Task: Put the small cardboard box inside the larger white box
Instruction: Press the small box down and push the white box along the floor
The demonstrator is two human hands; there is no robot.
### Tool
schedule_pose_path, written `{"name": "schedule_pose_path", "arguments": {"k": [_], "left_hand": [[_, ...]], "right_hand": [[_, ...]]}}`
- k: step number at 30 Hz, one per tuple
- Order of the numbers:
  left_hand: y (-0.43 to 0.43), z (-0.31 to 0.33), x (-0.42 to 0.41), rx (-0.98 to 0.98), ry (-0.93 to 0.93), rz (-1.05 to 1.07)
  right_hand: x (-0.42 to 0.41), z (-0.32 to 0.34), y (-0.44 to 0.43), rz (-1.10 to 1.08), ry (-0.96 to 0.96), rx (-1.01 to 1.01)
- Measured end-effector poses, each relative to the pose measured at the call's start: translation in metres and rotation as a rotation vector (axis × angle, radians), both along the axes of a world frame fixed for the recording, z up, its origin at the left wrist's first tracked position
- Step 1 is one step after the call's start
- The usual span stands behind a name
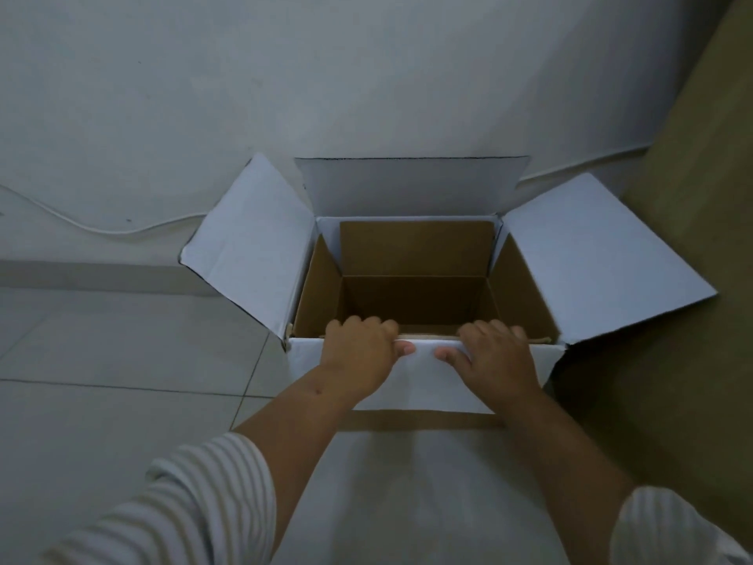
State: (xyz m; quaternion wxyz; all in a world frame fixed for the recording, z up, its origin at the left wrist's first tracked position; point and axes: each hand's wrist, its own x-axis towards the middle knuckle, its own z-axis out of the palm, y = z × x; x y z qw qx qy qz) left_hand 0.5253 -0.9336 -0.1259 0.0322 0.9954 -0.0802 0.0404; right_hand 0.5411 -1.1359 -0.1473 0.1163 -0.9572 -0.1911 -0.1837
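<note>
The larger white box point(248, 246) stands on the floor against the wall, with all its flaps spread open. The small cardboard box point(415, 246), brown and open at the top, sits inside it, and a strip of white wall shows around its back corners. My left hand point(358, 356) and my right hand point(497, 360) lie side by side on the near rim. The fingers curl over the edge into the opening. Both thumbs press on the white near flap, which hangs down toward me. The near wall of the cardboard box is mostly hidden behind my hands.
A white wall rises directly behind the box, and a thin white cable point(122, 230) runs along its base. A big brown surface point(692, 279) stands close on the right, touching the right flap. Pale floor tiles point(122, 360) spread to the left.
</note>
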Motion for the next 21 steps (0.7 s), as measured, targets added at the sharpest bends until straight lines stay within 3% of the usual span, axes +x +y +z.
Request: {"name": "schedule_pose_path", "arguments": {"k": [9,21], "left_hand": [[-0.057,-0.009,0.018,-0.036,-0.085,0.05],[-0.054,0.001,0.018,-0.096,0.041,0.016]], "right_hand": [[0.02,-0.004,-0.051,-0.046,-0.006,0.013],[0.022,0.0,-0.054,-0.027,0.042,0.021]]}}
